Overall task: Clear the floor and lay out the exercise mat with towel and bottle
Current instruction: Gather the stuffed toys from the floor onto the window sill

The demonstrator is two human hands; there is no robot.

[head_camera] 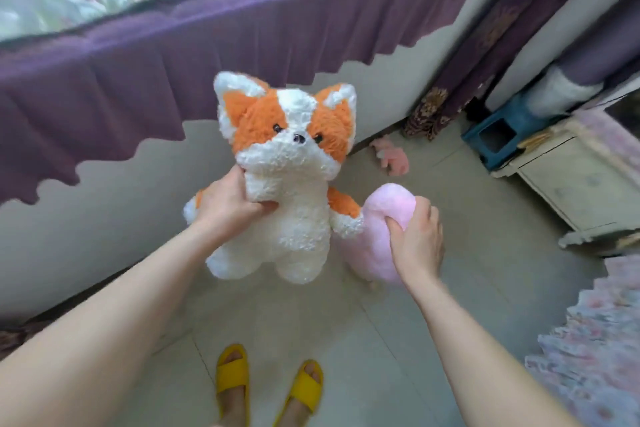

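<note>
firmly, left hand point(229, 205) around fox plush point(298, 229), right hand point(419, 237) around pink plush point(386, 201)

A single wide-angle head camera looks forward and steeply down at the floor point(346, 340). The wearer's slippers point(232, 371) sit at the bottom edge, and the bed point(173, 55) curves across the top, close in.

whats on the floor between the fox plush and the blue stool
A small pink toy lies on the tiles there, in the head view.
</note>
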